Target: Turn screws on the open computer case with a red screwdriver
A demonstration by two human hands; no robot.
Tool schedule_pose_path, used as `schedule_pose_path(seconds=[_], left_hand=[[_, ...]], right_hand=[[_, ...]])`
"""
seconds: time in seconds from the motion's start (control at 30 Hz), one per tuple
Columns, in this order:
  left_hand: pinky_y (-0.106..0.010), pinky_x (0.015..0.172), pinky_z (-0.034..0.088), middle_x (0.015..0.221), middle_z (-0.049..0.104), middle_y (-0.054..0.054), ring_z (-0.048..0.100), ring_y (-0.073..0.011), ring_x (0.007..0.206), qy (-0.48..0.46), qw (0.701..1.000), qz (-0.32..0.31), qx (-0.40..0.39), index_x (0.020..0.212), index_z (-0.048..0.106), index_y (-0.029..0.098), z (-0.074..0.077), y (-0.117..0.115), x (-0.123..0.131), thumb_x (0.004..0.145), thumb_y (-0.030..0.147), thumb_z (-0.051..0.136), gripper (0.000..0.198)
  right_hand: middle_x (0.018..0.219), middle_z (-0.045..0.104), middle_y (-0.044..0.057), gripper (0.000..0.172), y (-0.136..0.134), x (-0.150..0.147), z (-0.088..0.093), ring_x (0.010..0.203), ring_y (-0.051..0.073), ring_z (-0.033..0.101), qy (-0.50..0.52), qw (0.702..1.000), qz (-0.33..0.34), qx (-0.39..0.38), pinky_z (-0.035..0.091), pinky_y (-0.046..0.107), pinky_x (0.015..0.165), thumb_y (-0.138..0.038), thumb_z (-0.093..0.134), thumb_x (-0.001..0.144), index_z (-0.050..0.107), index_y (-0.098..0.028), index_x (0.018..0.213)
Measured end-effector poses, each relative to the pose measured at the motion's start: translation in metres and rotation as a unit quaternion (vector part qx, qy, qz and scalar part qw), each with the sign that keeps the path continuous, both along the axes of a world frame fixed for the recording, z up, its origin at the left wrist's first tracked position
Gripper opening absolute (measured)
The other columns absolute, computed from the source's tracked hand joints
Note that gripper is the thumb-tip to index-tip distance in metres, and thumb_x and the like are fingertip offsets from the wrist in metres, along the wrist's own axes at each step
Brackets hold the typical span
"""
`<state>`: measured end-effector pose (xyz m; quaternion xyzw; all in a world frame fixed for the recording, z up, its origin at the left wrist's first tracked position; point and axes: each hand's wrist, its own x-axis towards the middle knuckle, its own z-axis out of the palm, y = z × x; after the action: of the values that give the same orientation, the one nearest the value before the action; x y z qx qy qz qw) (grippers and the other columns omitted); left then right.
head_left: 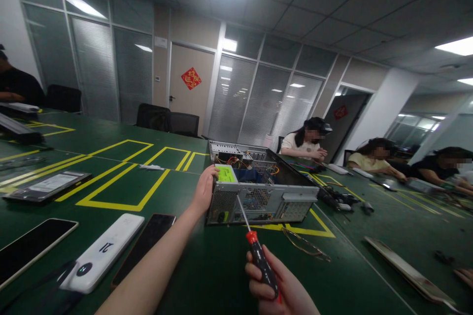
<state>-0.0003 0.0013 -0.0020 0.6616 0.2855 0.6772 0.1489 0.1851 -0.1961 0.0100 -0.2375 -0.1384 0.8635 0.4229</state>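
Computer case [265,193] — just ahead, touching left hand [204,191]

Right fingers [254,271] around screwdriver [263,263], left fingers [213,171] on open computer case [275,190], green table [210,266]

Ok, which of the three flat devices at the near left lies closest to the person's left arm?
The dark phone with the brownish edge: the left arm partly hides it. The white device marked 21 lies between it and the light-edged phone.

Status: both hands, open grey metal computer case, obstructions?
Left hand at corner of open grey metal computer case, beside bright green label. Right hand grips black-and-red screwdriver, tip at vented panel, contact unclear. Nothing visibly in the way.
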Motion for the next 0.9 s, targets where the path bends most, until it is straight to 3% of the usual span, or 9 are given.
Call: schedule_pose_path(seconds=[0.07,0.2,0.33,0.9], left_hand=[[-0.043,0.106,0.037,0.106,0.061,-0.01,0.05,-0.0212,0.119,-0.002,1.0,0.001,0.001,0.086,0.054,0.019,0.0,0.0,0.0,0.095,0.042,0.023,0.039],[-0.043,0.106,0.038,0.107,0.062,-0.009,0.05,-0.0213,0.119,-0.002,1.0,0.003,0.0,0.086,0.054,0.019,0.002,-0.002,0.0,0.095,0.041,0.024,0.039],[-0.043,0.106,0.037,0.107,0.061,-0.01,0.049,-0.0215,0.12,-0.003,1.0,0.001,-0.006,0.085,0.054,0.019,0.002,-0.002,0.0,0.095,0.043,0.023,0.04],[-0.043,0.106,0.037,0.108,0.061,-0.009,0.05,-0.0208,0.118,0.0,1.0,0.004,-0.003,0.086,0.053,0.019,0.0,0.0,0.0,0.095,0.042,0.023,0.039]], right_hand=[[0.062,0.053,-0.003,0.034,0.0,-0.005,-0.016,0.039,0.001,0.039,-0.053,0.997,0.048,0.006,0.018,0.009,0.032,-0.044,0.062,0.08,0.059,-0.011,0.087],[0.059,0.053,-0.001,0.036,0.006,-0.016,-0.053,0.039,0.002,0.042,-0.154,0.984,0.077,-0.045,0.021,0.01,0.035,-0.046,0.056,0.083,0.06,-0.01,0.081],[0.059,0.054,-0.001,0.039,0.016,-0.02,-0.074,0.039,0.003,0.044,-0.177,0.978,0.08,-0.07,0.019,0.011,0.033,-0.048,0.051,0.085,0.061,-0.01,0.08],[0.06,0.055,0.0,0.039,0.021,-0.022,-0.072,0.038,0.003,0.043,-0.173,0.978,0.061,-0.096,0.016,0.01,0.032,-0.046,0.046,0.088,0.06,-0.011,0.08]])
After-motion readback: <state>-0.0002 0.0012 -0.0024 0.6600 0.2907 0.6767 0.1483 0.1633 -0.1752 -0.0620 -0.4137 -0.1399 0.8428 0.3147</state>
